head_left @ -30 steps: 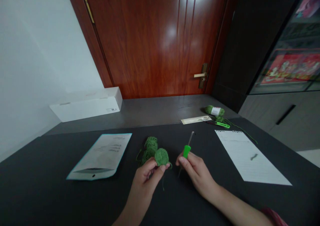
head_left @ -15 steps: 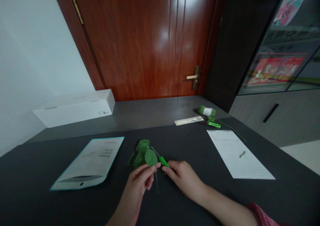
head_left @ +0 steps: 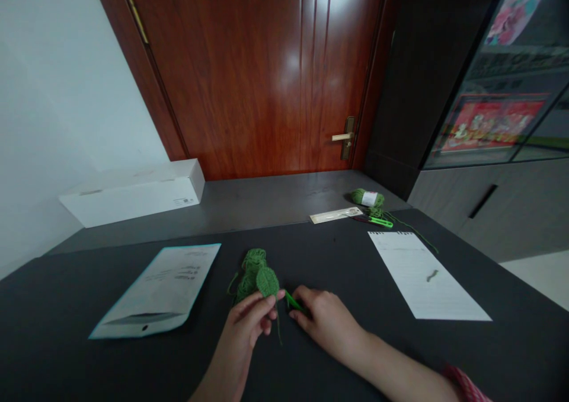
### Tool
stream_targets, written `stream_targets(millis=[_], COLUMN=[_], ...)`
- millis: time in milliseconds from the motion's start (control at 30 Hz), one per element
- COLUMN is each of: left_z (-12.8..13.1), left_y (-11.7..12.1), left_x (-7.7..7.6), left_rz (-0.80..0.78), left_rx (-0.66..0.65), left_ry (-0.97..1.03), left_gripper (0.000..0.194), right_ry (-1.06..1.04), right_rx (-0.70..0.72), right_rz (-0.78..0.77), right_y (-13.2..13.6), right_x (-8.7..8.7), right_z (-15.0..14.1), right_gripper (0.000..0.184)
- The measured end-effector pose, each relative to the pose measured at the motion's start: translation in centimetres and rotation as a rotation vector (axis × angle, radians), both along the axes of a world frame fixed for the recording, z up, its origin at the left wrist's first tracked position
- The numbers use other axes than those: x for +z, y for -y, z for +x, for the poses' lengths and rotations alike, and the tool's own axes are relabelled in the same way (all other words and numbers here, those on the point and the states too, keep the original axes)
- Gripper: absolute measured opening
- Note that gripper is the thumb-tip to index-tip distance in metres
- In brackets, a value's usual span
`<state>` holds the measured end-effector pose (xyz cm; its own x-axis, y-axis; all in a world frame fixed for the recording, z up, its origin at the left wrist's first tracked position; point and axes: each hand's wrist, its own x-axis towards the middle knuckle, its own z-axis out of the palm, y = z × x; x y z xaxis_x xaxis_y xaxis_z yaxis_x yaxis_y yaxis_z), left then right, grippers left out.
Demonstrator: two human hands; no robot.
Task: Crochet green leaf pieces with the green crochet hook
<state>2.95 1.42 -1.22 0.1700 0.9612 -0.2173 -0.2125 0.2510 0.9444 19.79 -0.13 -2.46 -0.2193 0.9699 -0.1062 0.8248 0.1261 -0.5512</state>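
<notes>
Here, the left hand (head_left: 245,325) pinches a nubbly crocheted leaf (head_left: 267,282), the right hand (head_left: 324,324) a green-handled crochet hook (head_left: 293,300).

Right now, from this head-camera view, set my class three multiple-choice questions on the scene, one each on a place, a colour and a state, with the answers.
1. Where does the green yarn ball with the white band lie?
A. On the lined sheet
B. On the white box
C. On the grey ledge beyond the dark tabletop

2. What colour is the handle of the crochet hook at the right hand?
A. Red
B. Green
C. White

3. What state is the crocheted green leaf in?
A. Held in the fingers of the left hand
B. Lying on the lined sheet
C. Shut inside the white box

Answers:
1. C, as the ball sits past the tabletop's far edge.
2. B, as the handle shows green beside the fingers.
3. A, as the fingertips touch its lower edge.
</notes>
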Motion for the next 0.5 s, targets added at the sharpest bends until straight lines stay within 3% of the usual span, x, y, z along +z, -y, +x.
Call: stream_targets(millis=[233,500], left_z=[-0.14,-0.54], left_y=[0.26,0.17], left_x=[0.61,-0.14], left_rz=[-0.005,0.028], left_rx=[0.006,-0.004], left_ry=[-0.001,-0.041], left_gripper=[0.018,0.023], right_ry=[0.025,0.061], right_rx=[-0.002,-0.098], right_rz=[0.026,0.075], right_y=[0.17,0.13], right_x=[-0.14,-0.17], right_z=[-0.3,-0.4], right_gripper=[0.03,0.028])
